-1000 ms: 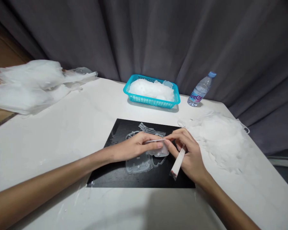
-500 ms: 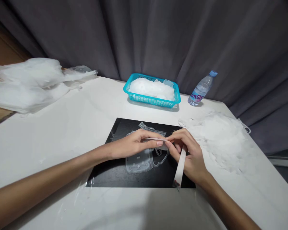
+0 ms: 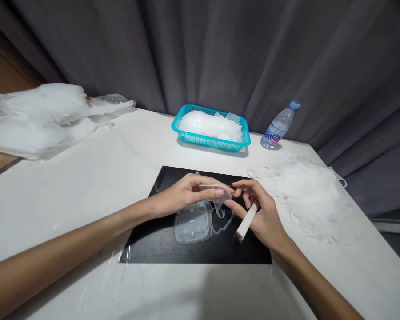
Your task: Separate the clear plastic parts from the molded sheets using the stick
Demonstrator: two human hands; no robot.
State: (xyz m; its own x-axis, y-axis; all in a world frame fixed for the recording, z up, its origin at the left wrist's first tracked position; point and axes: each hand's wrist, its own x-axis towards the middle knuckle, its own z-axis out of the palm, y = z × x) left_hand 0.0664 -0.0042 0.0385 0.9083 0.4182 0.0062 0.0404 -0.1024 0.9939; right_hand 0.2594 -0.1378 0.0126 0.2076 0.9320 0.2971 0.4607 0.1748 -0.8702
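My left hand (image 3: 200,191) pinches a thin, translucent plastic piece (image 3: 226,194) between thumb and fingers over a black mat. My right hand (image 3: 262,213) is at that piece's right edge, thumb and fingertips apart. A flat white stick-like tool (image 3: 247,221) is tucked in the right hand, its dark, reddish end pointing down toward me; its exact kind is unclear. Beneath the hands, a clear moulded plastic part (image 3: 192,224) with a squarish panel lies on the mat, and a loop-shaped strip (image 3: 224,226) stretches from its right side. The left hand partly covers this part.
The black mat (image 3: 146,244) lies on a white table (image 3: 96,178). Behind it stand a turquoise basket (image 3: 213,146) of whitish pieces and a water bottle (image 3: 277,129). A pile of translucent scraps (image 3: 310,191) spreads at right; stacked whitish plastic sheets (image 3: 43,118) sit at left.
The translucent piece has turned from edge-on to show more of its face. My right fingers have opened and drawn slightly apart from it, and the white tool has tilted.
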